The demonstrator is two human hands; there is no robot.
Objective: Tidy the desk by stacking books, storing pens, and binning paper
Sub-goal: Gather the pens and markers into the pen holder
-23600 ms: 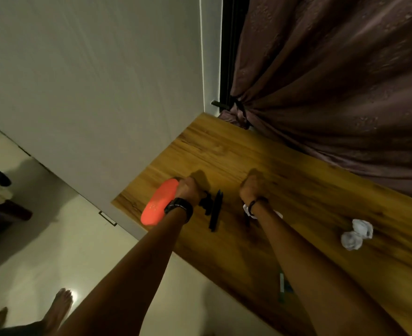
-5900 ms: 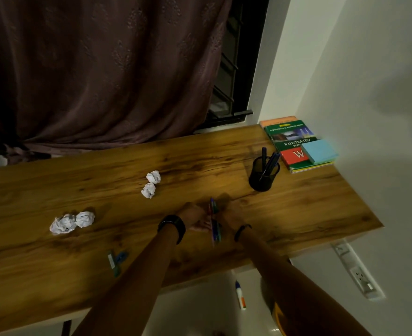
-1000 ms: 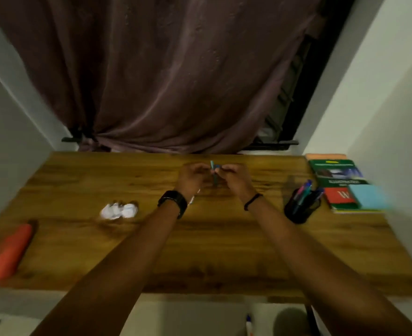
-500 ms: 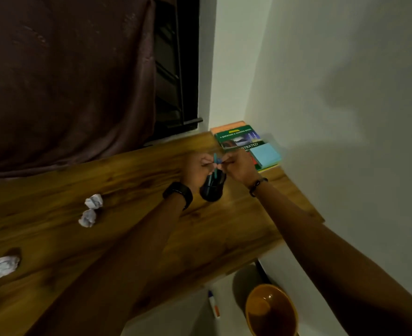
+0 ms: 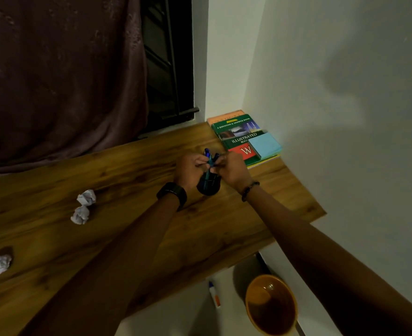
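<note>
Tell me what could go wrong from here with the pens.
1. The left hand and right hand both pinch the pens over the black holder. Neither seems to steady it, so an off-centre push may tip it.
2. A dropped pen could roll off the desk to the floor, where a marker already lies.

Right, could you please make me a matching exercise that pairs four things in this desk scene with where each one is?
Things
1. black cylindrical pen holder
2. light blue sticky-note pad
3. round orange bin
4. pair of crumpled white paper balls

Places
A. on the floor, off the wooden desk
B. on top of the green illustrated book
C. below the blue pens that the left hand and right hand hold
D. loose on the desk, left of both arms

Pairs: 1-C, 2-B, 3-A, 4-D
</note>
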